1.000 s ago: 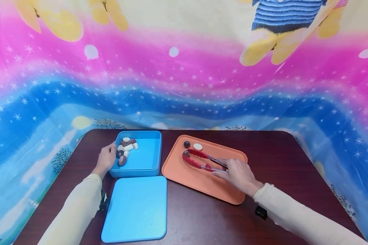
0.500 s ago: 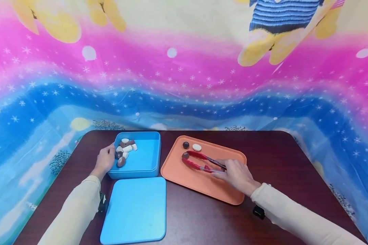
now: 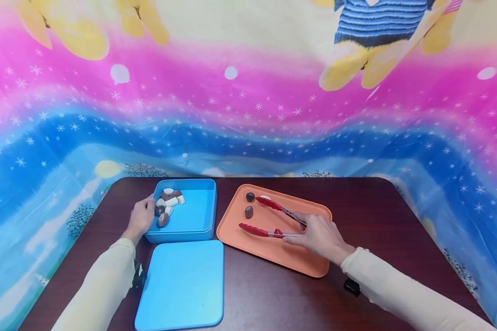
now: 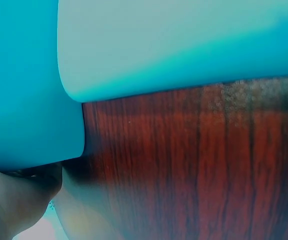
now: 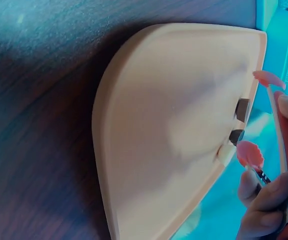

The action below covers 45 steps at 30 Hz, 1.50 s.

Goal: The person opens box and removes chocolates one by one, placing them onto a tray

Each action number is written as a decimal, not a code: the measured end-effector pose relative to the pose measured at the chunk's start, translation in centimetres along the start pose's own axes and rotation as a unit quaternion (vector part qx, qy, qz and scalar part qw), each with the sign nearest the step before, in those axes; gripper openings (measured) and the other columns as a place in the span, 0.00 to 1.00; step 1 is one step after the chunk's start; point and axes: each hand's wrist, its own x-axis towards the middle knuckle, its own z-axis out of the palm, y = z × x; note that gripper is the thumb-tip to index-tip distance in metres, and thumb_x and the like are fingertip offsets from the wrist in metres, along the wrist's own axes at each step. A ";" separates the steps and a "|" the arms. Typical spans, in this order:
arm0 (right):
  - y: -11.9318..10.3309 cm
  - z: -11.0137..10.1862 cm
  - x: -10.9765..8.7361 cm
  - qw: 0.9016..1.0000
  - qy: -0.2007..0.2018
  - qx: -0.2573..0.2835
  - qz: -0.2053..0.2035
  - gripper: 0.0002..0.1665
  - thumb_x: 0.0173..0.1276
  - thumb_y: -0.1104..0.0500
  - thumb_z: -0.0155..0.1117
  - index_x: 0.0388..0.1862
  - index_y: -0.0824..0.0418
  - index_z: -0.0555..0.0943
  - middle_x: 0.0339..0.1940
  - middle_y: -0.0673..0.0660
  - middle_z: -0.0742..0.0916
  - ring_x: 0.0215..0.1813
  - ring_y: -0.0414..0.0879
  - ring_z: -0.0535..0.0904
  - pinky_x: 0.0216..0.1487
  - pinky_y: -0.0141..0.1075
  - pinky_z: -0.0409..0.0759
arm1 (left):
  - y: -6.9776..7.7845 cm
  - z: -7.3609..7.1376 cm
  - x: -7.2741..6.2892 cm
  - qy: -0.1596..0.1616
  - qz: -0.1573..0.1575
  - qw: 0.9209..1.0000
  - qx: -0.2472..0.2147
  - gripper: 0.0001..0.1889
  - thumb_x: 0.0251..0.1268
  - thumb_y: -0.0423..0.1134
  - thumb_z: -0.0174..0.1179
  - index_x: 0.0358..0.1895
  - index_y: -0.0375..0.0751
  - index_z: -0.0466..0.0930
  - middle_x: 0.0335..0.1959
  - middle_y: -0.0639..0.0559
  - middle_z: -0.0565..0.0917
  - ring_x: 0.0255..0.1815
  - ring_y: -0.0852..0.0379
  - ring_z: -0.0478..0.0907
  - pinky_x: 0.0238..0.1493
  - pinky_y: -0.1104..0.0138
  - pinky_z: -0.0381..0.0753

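My right hand grips a pair of tongs with red tips, above the orange tray. The tips are spread wide. A brown oval piece, chocolate-like, lies on the tray between them, touching neither. Beside the upper tip sit a dark round piece and a white oval piece, partly hidden by that tip. At the left, my left hand holds the left wall of an open blue box. Inside it, against the left side, is a heap of brown and white pieces.
A flat blue lid lies in front of the box. Box and tray stand close together on the dark wooden table. A colourful printed cloth hangs behind the table's back edge.
The tongs' tips have spread apart. The brown oval piece, earlier between the closed tips, now lies free on the tray. My left hand keeps its place on the box.
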 end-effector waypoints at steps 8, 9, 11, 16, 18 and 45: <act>0.0 -0.5 -0.2 1.000 0.000 0.004 0.003 0.46 0.50 0.32 0.79 0.67 0.49 0.80 0.14 0.47 0.70 0.15 0.40 0.59 0.17 0.35 0.59 | -0.1 0.0 0.1 0.000 0.000 1.000 -0.001 0.31 0.85 0.50 0.24 0.81 0.38 0.50 0.80 0.32 0.55 0.81 0.30 0.51 0.79 0.38 0.54; 0.0 -0.6 -0.2 1.000 0.001 0.003 0.003 0.46 0.50 0.32 0.79 0.66 0.49 0.79 0.15 0.47 0.71 0.15 0.40 0.60 0.17 0.35 0.60 | -0.1 0.0 0.1 0.000 0.001 1.000 -0.001 0.31 0.85 0.50 0.24 0.81 0.38 0.50 0.80 0.32 0.55 0.81 0.30 0.51 0.79 0.38 0.54; -0.1 -0.7 -0.2 1.000 0.001 0.003 -0.001 0.47 0.50 0.31 0.78 0.67 0.48 0.79 0.16 0.48 0.72 0.15 0.40 0.60 0.16 0.35 0.61 | 0.0 -0.1 0.1 0.001 0.000 1.000 -0.001 0.31 0.85 0.50 0.24 0.81 0.38 0.50 0.80 0.32 0.55 0.81 0.30 0.51 0.79 0.38 0.54; -0.4 -1.2 -0.1 1.000 0.001 0.004 -0.019 0.52 0.49 0.26 0.75 0.72 0.41 0.75 0.13 0.46 0.70 0.15 0.39 0.57 0.16 0.34 0.57 | -0.1 -0.1 0.1 -0.001 -0.006 1.000 -0.003 0.31 0.85 0.51 0.24 0.81 0.38 0.49 0.80 0.32 0.55 0.81 0.30 0.51 0.79 0.38 0.54; -0.6 -1.3 0.0 1.000 0.002 0.006 -0.029 0.52 0.49 0.25 0.74 0.73 0.39 0.73 0.13 0.45 0.68 0.15 0.39 0.56 0.17 0.33 0.56 | -0.1 -0.1 0.2 -0.003 -0.007 1.000 -0.003 0.31 0.85 0.51 0.24 0.81 0.39 0.48 0.81 0.32 0.55 0.81 0.30 0.50 0.79 0.37 0.53; -4.3 -0.4 1.7 0.997 -0.024 0.064 -0.037 0.51 0.49 0.28 0.77 0.71 0.44 0.77 0.18 0.47 0.72 0.16 0.41 0.58 0.17 0.32 0.54 | -0.1 0.1 0.1 0.003 -0.003 1.000 -0.003 0.31 0.85 0.51 0.24 0.81 0.38 0.50 0.80 0.32 0.55 0.81 0.29 0.51 0.79 0.38 0.53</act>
